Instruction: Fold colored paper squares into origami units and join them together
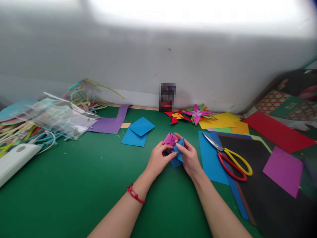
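Above the green table [99,198], both of my hands meet at a folded blue paper piece [180,150]. My left hand [158,158] pinches its left side with thumb and fingers. On the other side my right hand [190,158] grips the blue paper near its pointed top. A folded pink paper piece [170,139] shows just behind the blue one, by my left fingertips; whether the two are joined I cannot tell. Two blue paper squares [142,126] lie overlapping to the left of my hands.
Scissors with red and yellow handles [232,162] rest on dark and blue sheets at right, near a purple square [284,172] and a red sheet [277,130]. Folded paper stars [196,114] sit by the wall. Paper strips, clear plastic [71,119] and a white power strip [19,158] occupy the left.
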`<state>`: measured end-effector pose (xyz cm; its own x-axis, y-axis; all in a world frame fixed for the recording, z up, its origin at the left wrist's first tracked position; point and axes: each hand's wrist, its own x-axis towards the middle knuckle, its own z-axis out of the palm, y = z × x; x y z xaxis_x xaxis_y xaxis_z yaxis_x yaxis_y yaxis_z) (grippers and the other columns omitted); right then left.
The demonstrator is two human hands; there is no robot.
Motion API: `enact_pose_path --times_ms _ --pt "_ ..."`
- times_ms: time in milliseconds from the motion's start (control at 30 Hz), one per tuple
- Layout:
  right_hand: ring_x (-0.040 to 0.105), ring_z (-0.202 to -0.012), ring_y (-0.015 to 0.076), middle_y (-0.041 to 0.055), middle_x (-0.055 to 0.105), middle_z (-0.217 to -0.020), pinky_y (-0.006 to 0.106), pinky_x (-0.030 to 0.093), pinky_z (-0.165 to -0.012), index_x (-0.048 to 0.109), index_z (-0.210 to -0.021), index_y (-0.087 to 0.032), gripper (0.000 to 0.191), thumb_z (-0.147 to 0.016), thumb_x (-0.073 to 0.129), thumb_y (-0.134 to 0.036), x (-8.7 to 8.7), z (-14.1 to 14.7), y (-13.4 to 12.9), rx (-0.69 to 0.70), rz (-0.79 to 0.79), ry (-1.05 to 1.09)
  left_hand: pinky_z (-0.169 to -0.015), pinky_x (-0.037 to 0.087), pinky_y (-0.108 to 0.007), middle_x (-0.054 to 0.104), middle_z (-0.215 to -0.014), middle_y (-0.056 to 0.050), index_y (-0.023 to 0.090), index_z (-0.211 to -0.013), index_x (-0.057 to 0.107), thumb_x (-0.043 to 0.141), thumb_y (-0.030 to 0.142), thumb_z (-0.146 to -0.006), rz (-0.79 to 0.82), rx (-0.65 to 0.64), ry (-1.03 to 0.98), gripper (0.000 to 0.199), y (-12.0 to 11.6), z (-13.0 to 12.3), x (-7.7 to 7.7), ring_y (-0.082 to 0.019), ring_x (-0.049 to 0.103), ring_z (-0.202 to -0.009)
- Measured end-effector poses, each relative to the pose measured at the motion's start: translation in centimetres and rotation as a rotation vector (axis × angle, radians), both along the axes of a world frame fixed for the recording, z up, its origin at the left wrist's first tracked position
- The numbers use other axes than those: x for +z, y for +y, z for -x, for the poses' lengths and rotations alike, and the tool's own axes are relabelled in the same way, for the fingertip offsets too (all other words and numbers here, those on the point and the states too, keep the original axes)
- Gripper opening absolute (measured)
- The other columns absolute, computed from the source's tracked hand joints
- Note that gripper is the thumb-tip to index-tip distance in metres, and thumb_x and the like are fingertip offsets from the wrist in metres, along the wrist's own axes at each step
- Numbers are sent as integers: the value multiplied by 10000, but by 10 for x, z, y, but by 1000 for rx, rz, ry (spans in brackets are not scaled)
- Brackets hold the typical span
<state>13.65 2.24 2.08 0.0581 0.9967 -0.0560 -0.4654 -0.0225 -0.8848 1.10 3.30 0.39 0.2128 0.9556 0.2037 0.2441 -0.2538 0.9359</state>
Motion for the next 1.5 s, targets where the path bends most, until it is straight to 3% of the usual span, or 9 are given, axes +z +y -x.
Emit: enact_pose_path --times_ms 100,200,533,767,1033,1133,1267,1367,1500 --pt "535 -962 194 24 572 -1119 292 444 -783 583 -1092 -269 393 -702 608 -237 0 -1 0 2 -13 48 -585 423 -228 546 -842 -29 179 -794 643 576 386 -723 9 10 -25 229 0 0 1 -122 529 -686" --pt "524 -1012 218 32 566 -1151 321 443 -806 574 -1113 -266 407 -708 597 -240 0 -2 1 3 -8 43 -586 429 -231 551 -835 -31 180 -791 650 583 375 -718 16 5 -37 219 1 1 1 -126 534 -689" --pt "567 -899 197 35 613 -1053 276 470 -687 625 -1012 -236 329 -700 632 -340 -7 2 3 -48 -17 -97 -592 435 -225 551 -819 -38 171 -766 639 583 336 -722 12 90 -100 180 2 0 0 -149 541 -753" --pt "549 -901 180 49 513 -1095 299 442 -790 664 -836 -190 230 -617 710 -244 -16 1 9 -229 -149 -270 -608 437 -228 559 -839 -47 172 -747 638 593 347 -708 34 174 -71 185 3 2 2 -170 549 -802" --pt "463 -533 88 -46 499 -604 213 392 -517 576 -640 -178 170 -659 674 -316 -16 -1 6 -208 -80 -289 -622 445 -248 591 -821 -47 177 -735 645 591 341 -704 33 175 -69 175 2 2 2 -182 553 -808" --pt "415 -452 69 -55 477 -562 201 343 -430 540 -615 -173 208 -643 691 -314 -16 -1 8 -212 -48 -233 -617 448 -246 592 -719 -42 170 -697 632 526 345 -754 41 167 -117 212 4 3 0 -192 533 -843" --pt "374 -387 50 -73 487 -543 169 241 -322 517 -678 -192 226 -628 711 -296 -17 -5 12 -264 23 23 -562 445 -226 577 -684 -36 151 -671 608 497 346 -769 87 166 -186 245 6 4 -2 -160 532 -733" --pt "429 -434 50 -19 617 -719 154 292 -336 511 -728 -195 203 -680 671 -311 -14 -10 14 -259 25 184 -537 439 -203 505 -644 2 151 -631 514 541 331 -741 92 193 -233 213 6 3 -3 -116 508 -639" --pt "472 -470 50 43 662 -891 159 375 -391 511 -753 -191 188 -735 615 -346 -13 -13 15 -261 1 239 -510 466 -212 440 -624 50 182 -674 367 592 283 -702 158 157 -378 249 5 0 -4 -103 533 -583"
